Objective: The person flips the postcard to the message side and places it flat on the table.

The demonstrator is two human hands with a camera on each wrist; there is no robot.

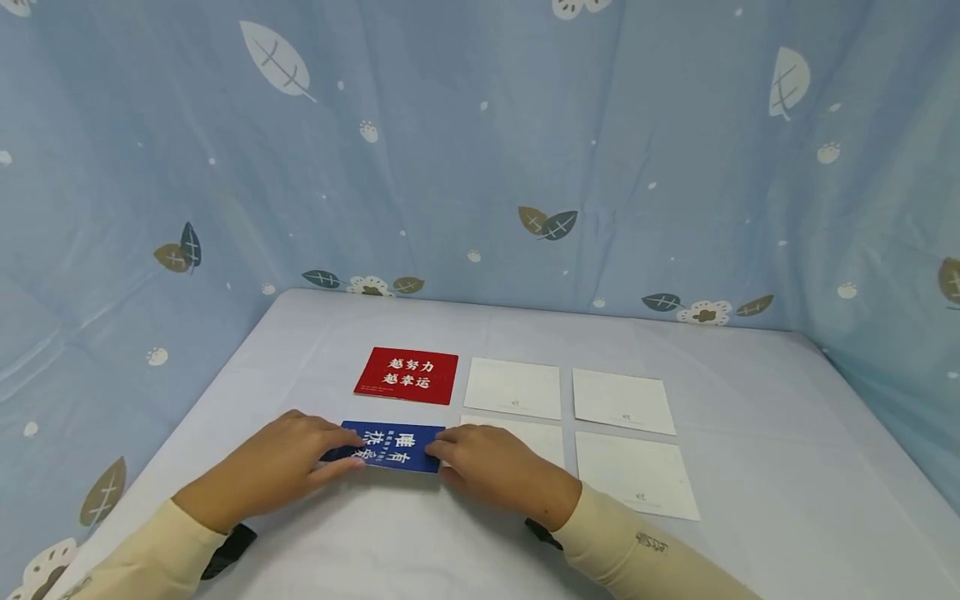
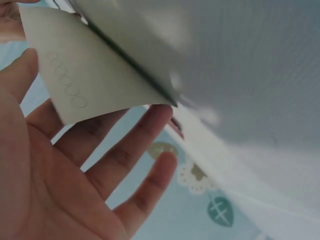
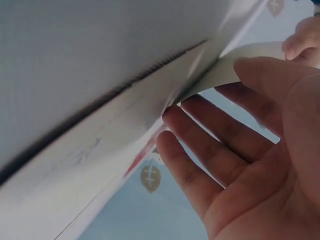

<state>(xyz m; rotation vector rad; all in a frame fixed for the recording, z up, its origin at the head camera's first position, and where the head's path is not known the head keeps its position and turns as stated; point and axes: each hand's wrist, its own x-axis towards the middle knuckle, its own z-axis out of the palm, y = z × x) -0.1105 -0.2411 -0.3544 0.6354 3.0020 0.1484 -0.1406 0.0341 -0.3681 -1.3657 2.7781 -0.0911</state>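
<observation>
A blue postcard (image 1: 412, 439) with white characters printed sideways lies between my two hands, at the front left of the white table. My left hand (image 1: 281, 462) pinches its left edge between thumb and fingers. On the right edge, my right hand (image 1: 501, 468) holds it the same way. The left wrist view shows the card's pale back (image 2: 85, 75) with a row of small circles, tilted up from the tabletop. In the right wrist view the card (image 3: 260, 49) bows slightly between the hands. Just behind it lies a red postcard (image 1: 408, 377) with white characters.
Several white cards lie right of the coloured ones: two in the back row (image 1: 512, 388) (image 1: 622, 402), two in the front row (image 1: 542, 440) (image 1: 636, 475). My right hand partly covers the nearer left one. A blue leaf-patterned curtain (image 1: 450, 150) surrounds the table (image 1: 757, 417).
</observation>
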